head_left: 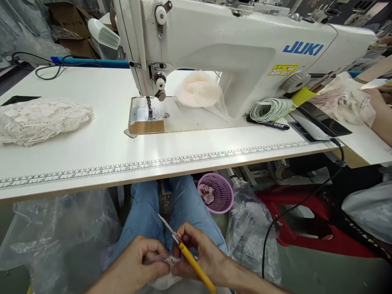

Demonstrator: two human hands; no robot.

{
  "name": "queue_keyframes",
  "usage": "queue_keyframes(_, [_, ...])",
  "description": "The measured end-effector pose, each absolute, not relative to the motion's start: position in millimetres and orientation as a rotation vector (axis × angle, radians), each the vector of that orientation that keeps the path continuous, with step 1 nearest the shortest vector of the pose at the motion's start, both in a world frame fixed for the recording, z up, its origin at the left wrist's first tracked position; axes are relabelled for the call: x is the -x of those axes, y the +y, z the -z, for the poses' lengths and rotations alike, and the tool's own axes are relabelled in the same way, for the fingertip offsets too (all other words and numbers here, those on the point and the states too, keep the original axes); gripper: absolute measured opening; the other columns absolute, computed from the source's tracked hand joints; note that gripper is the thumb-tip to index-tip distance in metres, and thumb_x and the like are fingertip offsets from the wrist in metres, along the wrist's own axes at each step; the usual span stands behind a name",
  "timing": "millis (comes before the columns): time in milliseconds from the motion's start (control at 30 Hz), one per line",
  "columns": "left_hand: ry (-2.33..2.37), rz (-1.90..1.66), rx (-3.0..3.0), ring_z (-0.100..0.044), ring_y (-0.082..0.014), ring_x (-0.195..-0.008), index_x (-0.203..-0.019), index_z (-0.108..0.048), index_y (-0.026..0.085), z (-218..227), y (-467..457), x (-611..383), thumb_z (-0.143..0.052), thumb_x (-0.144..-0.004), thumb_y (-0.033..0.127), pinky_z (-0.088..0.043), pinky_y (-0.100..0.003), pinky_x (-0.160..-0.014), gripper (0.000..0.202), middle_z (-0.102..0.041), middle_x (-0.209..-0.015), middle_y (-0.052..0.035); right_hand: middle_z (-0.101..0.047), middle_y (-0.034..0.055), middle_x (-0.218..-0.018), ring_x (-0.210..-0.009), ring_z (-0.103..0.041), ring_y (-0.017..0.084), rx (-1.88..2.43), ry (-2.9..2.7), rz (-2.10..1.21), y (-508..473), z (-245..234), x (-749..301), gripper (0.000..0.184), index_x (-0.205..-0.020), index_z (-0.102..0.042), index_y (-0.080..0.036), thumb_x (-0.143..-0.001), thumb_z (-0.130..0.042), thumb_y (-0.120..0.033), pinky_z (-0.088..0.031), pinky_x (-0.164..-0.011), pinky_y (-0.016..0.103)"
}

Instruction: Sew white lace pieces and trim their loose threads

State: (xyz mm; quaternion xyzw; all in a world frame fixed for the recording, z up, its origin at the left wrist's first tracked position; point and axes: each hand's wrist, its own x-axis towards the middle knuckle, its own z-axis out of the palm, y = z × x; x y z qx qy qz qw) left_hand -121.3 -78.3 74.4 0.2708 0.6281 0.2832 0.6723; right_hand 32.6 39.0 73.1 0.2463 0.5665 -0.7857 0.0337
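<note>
My left hand (141, 263) is closed, thumb and fingers pinching a small piece of white lacy fabric (168, 279) above my lap. Close beside it, my right hand (199, 255) is closed too, its thumb at the same fabric. A yellow-handled tool (196, 265) with a thin pointed metal blade is held in that right hand, the blade slanting up and left between the hands. Whether it is a seam ripper or thread snips I cannot tell. Part of the fabric is hidden by my fingers.
A white sewing machine (226, 36) stands on the table (101, 147). White lace (43, 120) lies left; sheer pale fabric (199, 92) rests under the machine arm. Right are coiled green cord (271, 110) and a black marker (272, 124). Below stand a purple basket (222, 192) and red stool (294, 234).
</note>
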Motion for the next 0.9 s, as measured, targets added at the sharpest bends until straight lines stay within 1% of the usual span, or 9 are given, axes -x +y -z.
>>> queue_keyframes(100, [1.414, -0.647, -0.585, -0.025, -0.0076, -0.049, -0.065, -0.060, 0.012, -72.1, -79.0, 121.6, -0.068, -0.064, 0.053, -0.017, -0.022, -0.047, 0.041, -0.035, -0.049, 0.0078, -0.050, -0.0052, -0.072, -0.060, -0.041, 0.007, -0.805, 1.733, 2.432, 34.9, -74.6, -29.4, 0.038, -0.081, -0.038, -0.021, -0.064, -0.071, -0.031, -0.034, -0.057, 0.020])
queue_keyframes(200, [1.407, -0.651, -0.542, -0.025, -0.0073, -0.048, -0.066, -0.059, 0.012, -72.7, -78.5, 122.5, -0.070, -0.059, 0.057, -0.018, -0.022, -0.047, 0.047, -0.038, -0.049, 0.0075, -0.050, -0.0048, -0.074, -0.060, -0.042, 0.007, -0.838, 1.697, 2.458, 34.6, -74.6, -29.2, 0.036, -0.081, -0.037, -0.021, -0.063, -0.068, -0.026, -0.034, -0.056, 0.020])
queue_keyframes(300, [1.396, -0.665, -0.510, -0.025, -0.0070, -0.048, -0.064, -0.057, 0.013, -73.8, -78.0, 123.8, -0.071, -0.059, 0.056, -0.018, -0.021, -0.047, 0.046, -0.037, -0.049, 0.0076, -0.052, -0.0040, -0.075, -0.061, -0.043, 0.007, -0.847, 1.659, 2.481, 36.8, -74.0, -29.2, 0.036, -0.081, -0.038, -0.020, -0.062, -0.068, -0.023, -0.035, -0.057, 0.020])
queue_keyframes(400, [1.379, -0.691, -0.488, -0.025, -0.0071, -0.049, -0.061, -0.056, 0.013, -72.4, -78.8, 125.6, -0.071, -0.061, 0.054, -0.017, -0.022, -0.047, 0.044, -0.036, -0.050, 0.0075, -0.053, -0.0032, -0.076, -0.061, -0.043, 0.007, -0.838, 1.654, 2.500, 39.6, -73.2, -29.8, 0.034, -0.081, -0.038, -0.020, -0.065, -0.067, -0.022, -0.035, -0.056, 0.020])
queue_keyframes(533, [1.394, -0.701, -0.523, -0.020, -0.0071, -0.048, -0.061, -0.057, 0.014, -68.7, -80.3, 127.3, -0.068, -0.065, 0.053, -0.014, -0.023, -0.046, 0.041, -0.028, -0.047, 0.0091, -0.054, -0.0027, -0.077, -0.063, -0.045, 0.008, -0.827, 1.681, 2.509, 39.8, -72.2, -31.0, 0.035, -0.082, -0.038, -0.020, -0.065, -0.069, -0.020, -0.036, -0.058, 0.020])
queue_keyframes(667, [1.402, -0.703, -0.513, -0.023, -0.0075, -0.048, -0.061, -0.057, 0.013, -70.7, -78.8, 126.4, -0.069, -0.062, 0.055, -0.016, -0.023, -0.047, 0.043, -0.034, -0.048, 0.0072, -0.053, -0.0027, -0.077, -0.064, -0.044, 0.008, -0.782, 1.724, 2.498, 39.3, -71.2, -31.5, 0.032, -0.083, -0.036, -0.021, -0.068, -0.065, -0.021, -0.036, -0.059, 0.021])
queue_keyframes(767, [1.406, -0.697, -0.481, -0.029, -0.0081, -0.049, -0.065, -0.060, 0.011, -73.0, -78.3, 125.5, -0.070, -0.059, 0.056, -0.020, -0.022, -0.048, 0.046, -0.041, -0.051, 0.0047, -0.050, -0.0035, -0.075, -0.062, -0.041, 0.009, -0.753, 1.895, 2.338, 46.6, -72.7, -36.6, 0.032, -0.083, -0.037, -0.021, -0.070, -0.065, -0.027, -0.035, -0.058, 0.021])
queue_keyframes(833, [1.422, -0.690, -0.465, -0.035, -0.0092, -0.052, -0.069, -0.063, 0.010, -73.1, -79.5, 125.6, -0.071, -0.059, 0.054, -0.024, -0.022, -0.050, 0.046, -0.048, -0.055, 0.0021, -0.048, -0.0037, -0.074, -0.064, -0.040, 0.010, -0.753, 2.105, 2.082, 55.6, -75.1, -44.2, 0.034, -0.084, -0.040, -0.021, -0.068, -0.069, -0.031, -0.035, -0.058, 0.022])
queue_keyframes(900, [1.434, -0.687, -0.466, -0.039, -0.0105, -0.054, -0.071, -0.064, 0.009, -72.5, -81.2, 126.1, -0.071, -0.059, 0.051, -0.027, -0.022, -0.052, 0.045, -0.052, -0.059, -0.0001, -0.048, -0.0028, -0.076, -0.067, -0.041, 0.012, -0.741, 2.262, 1.813, 65.1, -77.5, -54.1, 0.037, -0.087, -0.045, -0.020, -0.065, -0.072, -0.034, -0.035, -0.060, 0.022])
